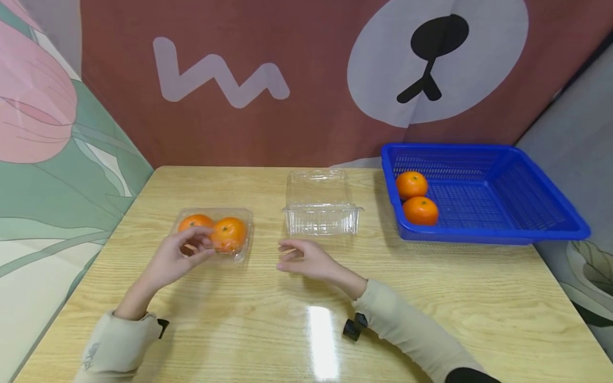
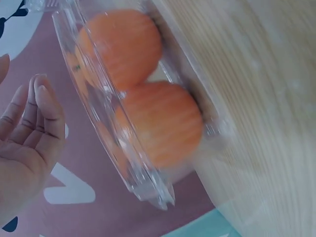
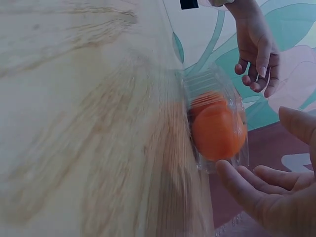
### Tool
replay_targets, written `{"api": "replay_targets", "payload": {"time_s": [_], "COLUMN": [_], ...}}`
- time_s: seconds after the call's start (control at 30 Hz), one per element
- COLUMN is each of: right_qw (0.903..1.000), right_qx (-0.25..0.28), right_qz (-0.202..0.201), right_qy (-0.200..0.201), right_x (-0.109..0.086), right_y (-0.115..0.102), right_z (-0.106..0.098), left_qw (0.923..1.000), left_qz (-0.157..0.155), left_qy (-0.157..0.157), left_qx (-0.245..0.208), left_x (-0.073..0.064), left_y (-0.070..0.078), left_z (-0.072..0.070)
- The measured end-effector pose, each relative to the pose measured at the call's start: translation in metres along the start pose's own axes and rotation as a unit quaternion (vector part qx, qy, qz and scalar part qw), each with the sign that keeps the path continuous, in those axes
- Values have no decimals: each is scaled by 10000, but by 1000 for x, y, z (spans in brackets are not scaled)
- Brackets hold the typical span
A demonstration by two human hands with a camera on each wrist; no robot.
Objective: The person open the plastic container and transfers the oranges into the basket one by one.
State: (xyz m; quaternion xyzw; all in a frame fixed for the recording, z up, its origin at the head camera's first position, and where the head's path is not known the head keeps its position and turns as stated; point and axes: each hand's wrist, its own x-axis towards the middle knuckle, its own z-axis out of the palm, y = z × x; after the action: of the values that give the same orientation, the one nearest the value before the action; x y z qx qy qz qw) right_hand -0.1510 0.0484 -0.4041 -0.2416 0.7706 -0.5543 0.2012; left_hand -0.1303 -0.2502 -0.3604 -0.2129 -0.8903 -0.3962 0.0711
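Note:
A clear plastic clamshell box (image 1: 242, 255) with oranges (image 1: 230, 234) inside sits on the left of the table, its lid apparently down. Over its near left part hovers my left hand (image 1: 179, 255), fingers loosely bent and nothing held. In the left wrist view, a gap shows between that hand (image 2: 34, 133) and the box (image 2: 143, 182). My right hand (image 1: 308, 259) hangs over the table between the two boxes, fingers relaxed, holding nothing. Just beyond it stands a second clear clamshell box (image 1: 322, 219) with its lid raised and no fruit in it.
A blue plastic basket (image 1: 488, 234) stands at the back right. Two oranges (image 1: 420, 210) lie against its left wall. Behind the wooden table (image 1: 268, 330) hangs a brown printed cloth (image 1: 316, 127); a floral cloth (image 1: 57, 197) borders the left side.

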Motion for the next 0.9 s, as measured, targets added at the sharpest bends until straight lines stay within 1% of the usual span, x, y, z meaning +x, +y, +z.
{"api": "replay_targets", "payload": {"time_s": [0.1,0.2,0.27,0.33,0.43,0.5,0.6,0.7,0.8,0.9], "right_qw": [9999,9995,9991,9989,9986,9984,9975,9946,9889,9806], "right_qx": [-108,-254,-305,-298,-187,-53,235,653,1120,1613], "right_qz": [86,187,285,374,491,543,630,764,922,1075], "right_qy": [-19,-18,2,29,81,127,198,270,310,309], "right_x": [7,15,20,25,31,35,41,48,54,58], "right_y": [-2,-3,-4,-3,-3,-1,-1,1,3,3], "right_z": [4,9,12,15,20,23,30,36,41,46], "left_qw": [9990,9957,9933,9927,9935,9941,9935,9921,9892,9867], "left_qz": [207,415,515,481,343,256,232,215,230,285], "left_qy": [134,267,294,252,101,-6,-160,-329,-454,-498], "left_qx": [374,778,993,1074,1082,1057,1099,1188,1372,1520], "left_x": [0,0,0,0,0,0,1,2,3,3], "left_y": [-3,-4,-6,-7,-8,-10,-13,-15,-17,-20], "left_z": [-3,-5,-6,-7,-8,-9,-9,-10,-11,-12]}}
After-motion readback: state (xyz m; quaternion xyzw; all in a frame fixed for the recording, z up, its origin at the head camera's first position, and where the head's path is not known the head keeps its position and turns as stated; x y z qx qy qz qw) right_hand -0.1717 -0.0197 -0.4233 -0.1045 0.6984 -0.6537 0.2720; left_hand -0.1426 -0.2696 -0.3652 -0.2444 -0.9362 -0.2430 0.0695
